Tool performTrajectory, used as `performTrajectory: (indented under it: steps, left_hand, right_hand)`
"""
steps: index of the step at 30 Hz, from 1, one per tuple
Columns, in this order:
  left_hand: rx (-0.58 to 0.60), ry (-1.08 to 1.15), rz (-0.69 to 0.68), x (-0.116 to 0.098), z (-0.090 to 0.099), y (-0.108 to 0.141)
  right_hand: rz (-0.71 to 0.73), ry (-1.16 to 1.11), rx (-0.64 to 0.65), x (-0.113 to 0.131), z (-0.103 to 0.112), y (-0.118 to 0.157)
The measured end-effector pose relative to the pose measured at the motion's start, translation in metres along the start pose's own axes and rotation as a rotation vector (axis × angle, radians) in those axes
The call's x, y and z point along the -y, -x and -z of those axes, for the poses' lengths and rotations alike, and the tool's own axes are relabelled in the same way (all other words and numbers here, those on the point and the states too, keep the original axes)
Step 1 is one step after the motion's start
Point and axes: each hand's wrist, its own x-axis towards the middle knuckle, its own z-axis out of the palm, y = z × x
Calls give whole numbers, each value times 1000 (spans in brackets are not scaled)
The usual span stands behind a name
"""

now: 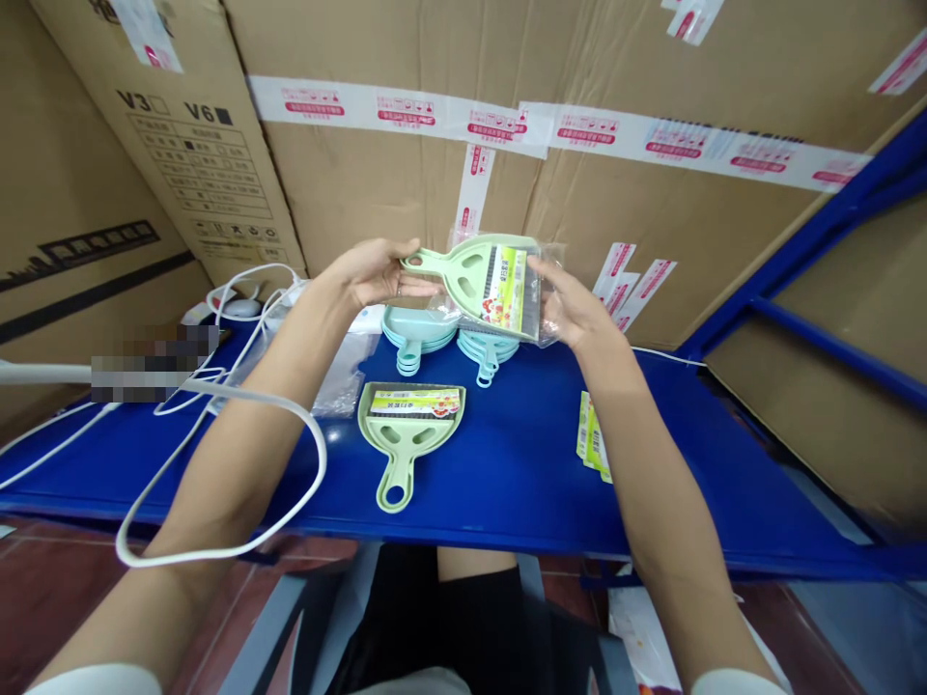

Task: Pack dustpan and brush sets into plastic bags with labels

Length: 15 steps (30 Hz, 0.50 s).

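A pale green dustpan and brush set (467,282) with a yellow-green printed label is up above the back of the table, partly inside a clear plastic bag (548,256). At its handle end, my left hand (378,272) has the thumb by the hanging hole and the fingers underneath. My right hand (566,307) grips the wide end through the film. Below them a second green dustpan and brush set (411,434) lies flat, handle towards me. Light blue dustpans stand in two stacks, one left (416,333) and one right (489,349), just behind and under the held set.
Clear plastic bags (340,372) lie beside my left forearm. White cables (319,454) loop over the left side, near a blurred-out object (155,362). Printed label cards (592,439) sit by my right forearm. Taped cardboard (377,183) walls the back of the blue table (507,483).
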Motion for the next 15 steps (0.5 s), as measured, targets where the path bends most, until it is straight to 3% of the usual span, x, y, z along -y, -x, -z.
performTrajectory:
  steps: [5, 10, 12, 15]
  left_hand:
    - [-9, -5, -12, -2, 0, 2]
    - [109, -65, -6, -4, -10, 16]
    - [160, -103, 5, -5, -15, 23]
    - [174, -141, 30, -8, -19, 33]
  right_hand:
    - [60, 34, -184, 0, 3, 1]
    - [90, 151, -277, 1, 15, -10]
    - [142, 244, -327, 3, 27, -14]
    - [351, 531, -374, 5, 62, -20]
